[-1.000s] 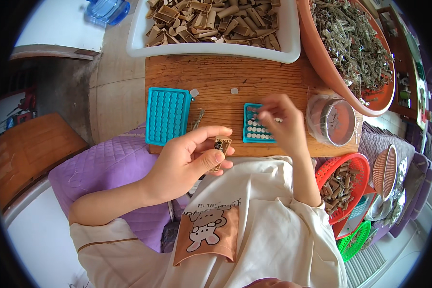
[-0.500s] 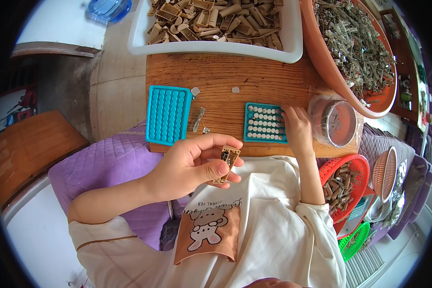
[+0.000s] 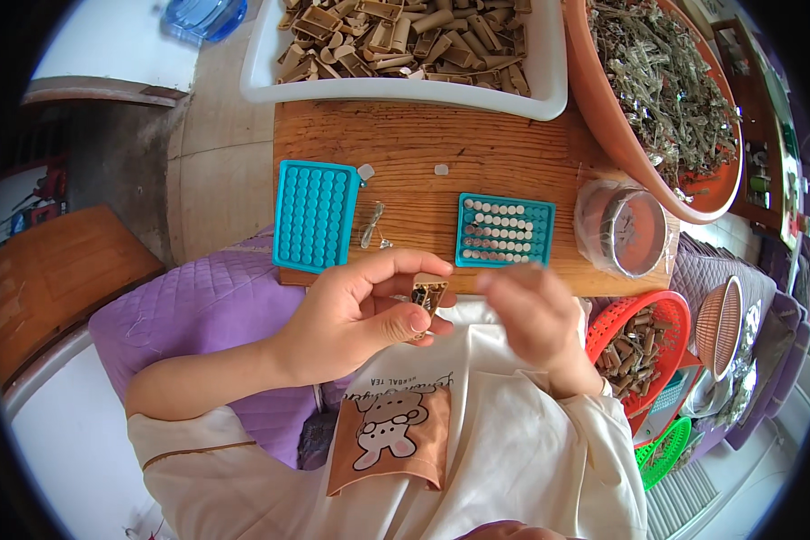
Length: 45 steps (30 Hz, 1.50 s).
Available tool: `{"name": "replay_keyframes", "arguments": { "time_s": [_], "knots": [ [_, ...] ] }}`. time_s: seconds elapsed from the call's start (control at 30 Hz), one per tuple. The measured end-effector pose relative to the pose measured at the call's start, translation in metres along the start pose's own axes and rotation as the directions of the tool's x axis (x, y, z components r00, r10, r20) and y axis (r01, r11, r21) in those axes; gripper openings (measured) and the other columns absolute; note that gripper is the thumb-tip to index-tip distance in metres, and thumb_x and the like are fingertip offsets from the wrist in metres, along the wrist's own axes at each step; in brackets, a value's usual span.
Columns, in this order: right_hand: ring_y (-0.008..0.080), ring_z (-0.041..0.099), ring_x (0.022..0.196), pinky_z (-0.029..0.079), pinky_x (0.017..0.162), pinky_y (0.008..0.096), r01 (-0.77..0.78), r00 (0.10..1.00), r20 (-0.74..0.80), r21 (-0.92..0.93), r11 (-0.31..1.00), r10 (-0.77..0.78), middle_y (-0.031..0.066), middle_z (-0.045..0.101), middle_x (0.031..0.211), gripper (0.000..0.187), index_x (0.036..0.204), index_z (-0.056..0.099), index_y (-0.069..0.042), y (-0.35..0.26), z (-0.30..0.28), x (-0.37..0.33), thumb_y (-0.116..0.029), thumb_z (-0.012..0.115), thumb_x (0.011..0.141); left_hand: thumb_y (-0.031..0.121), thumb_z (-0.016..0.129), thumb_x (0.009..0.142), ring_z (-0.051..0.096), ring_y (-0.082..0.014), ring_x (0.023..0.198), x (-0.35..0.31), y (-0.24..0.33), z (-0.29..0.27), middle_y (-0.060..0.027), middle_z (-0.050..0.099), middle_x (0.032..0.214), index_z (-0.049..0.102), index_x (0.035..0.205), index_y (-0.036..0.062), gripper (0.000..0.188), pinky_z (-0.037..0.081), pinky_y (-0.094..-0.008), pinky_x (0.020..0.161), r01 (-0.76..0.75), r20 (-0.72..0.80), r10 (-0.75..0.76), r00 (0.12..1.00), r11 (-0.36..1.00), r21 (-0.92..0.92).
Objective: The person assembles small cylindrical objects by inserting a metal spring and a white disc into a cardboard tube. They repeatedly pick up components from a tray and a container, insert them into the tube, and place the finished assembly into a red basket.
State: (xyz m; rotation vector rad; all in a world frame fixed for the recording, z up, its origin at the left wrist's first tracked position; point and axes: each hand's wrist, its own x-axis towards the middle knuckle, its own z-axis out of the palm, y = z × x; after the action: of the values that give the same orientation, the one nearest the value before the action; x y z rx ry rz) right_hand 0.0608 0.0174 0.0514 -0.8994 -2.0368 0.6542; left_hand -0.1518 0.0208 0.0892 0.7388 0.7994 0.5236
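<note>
Pinching a small brown case (image 3: 431, 292), the left hand (image 3: 360, 310) is holding it at the smaller blue tray's (image 3: 540, 225) eight o'clock! Fitting work seems to be going on, the next move calling for steady aim. At the case's three o'clock, the right hand (image 3: 535, 315) is blurring; its grip I can't tell. The case is showing dark innards.

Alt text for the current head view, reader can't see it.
A person's left hand holds a small open brown case; the blurred right hand is near a teal rectangular tray partly filled with small white round pieces. The brown wooden table also bears a second teal tray of round cells; a white plastic bin of brown casings lies beyond.
</note>
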Motion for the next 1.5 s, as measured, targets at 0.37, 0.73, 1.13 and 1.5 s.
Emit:
{"name": "replay_keyframes", "arguments": {
  "time_s": [0.37,0.73,1.13,1.5],
  "knots": [
    [0.0151,0.052,0.064,0.043,0.047,0.0245,0.084,0.994,0.069,-0.008,0.996,-0.083,0.0049,0.051,0.075,0.038,0.097,0.059,-0.002,-0.014,0.013,-0.003,0.001,0.06,0.059,0.016,0.055,0.081,0.056,-0.0162,0.09,-0.001,0.006,0.005,-0.0106,0.055,0.102,0.041,0.113,0.0024,0.038,0.049,-0.0281,0.077,-0.029,-0.093,0.041,0.995,0.992,0.122],
    [0.0224,0.055,0.066,0.045,0.053,0.029,0.189,0.89,-0.442,0.14,0.972,-0.11,0.0083,0.055,0.08,0.04,0.092,0.052,-0.002,-0.005,0.048,0.02,0.012,0.063,0.055,0.019,0.054,0.082,0.058,-0.0191,0.088,-0.001,0.008,0.003,-0.0099,0.052,0.103,0.038,0.116,0.002,0.041,0.051,-0.0289,0.073,-0.023,-0.056,0.027,0.998,0.997,0.077],
    [0.0211,0.055,0.071,0.044,0.058,0.0304,0.175,0.874,-0.48,0.171,0.97,-0.073,0.0058,0.058,0.078,0.03,0.083,0.054,-0.003,0.0,0.064,0.021,0.007,0.064,0.057,0.018,0.05,0.085,0.056,-0.0155,0.088,0.002,0.005,0.002,-0.0085,0.05,0.104,0.036,0.116,-0.0001,0.039,0.051,-0.0278,0.073,0.004,-0.14,-0.002,0.99,1.0,0.014],
    [0.0213,0.057,0.071,0.046,0.061,0.0297,0.017,0.928,-0.37,0.157,0.987,0.043,0.0085,0.06,0.082,0.022,0.088,0.054,-0.002,0.025,0.038,0.004,0.005,0.055,0.066,0.01,0.043,0.086,0.056,-0.0119,0.082,0.002,0.009,0.0,-0.0065,0.053,0.094,0.042,0.11,0.0028,0.025,0.047,-0.023,0.069,0.056,-0.162,-0.041,0.986,0.994,0.093]
  ]
}}
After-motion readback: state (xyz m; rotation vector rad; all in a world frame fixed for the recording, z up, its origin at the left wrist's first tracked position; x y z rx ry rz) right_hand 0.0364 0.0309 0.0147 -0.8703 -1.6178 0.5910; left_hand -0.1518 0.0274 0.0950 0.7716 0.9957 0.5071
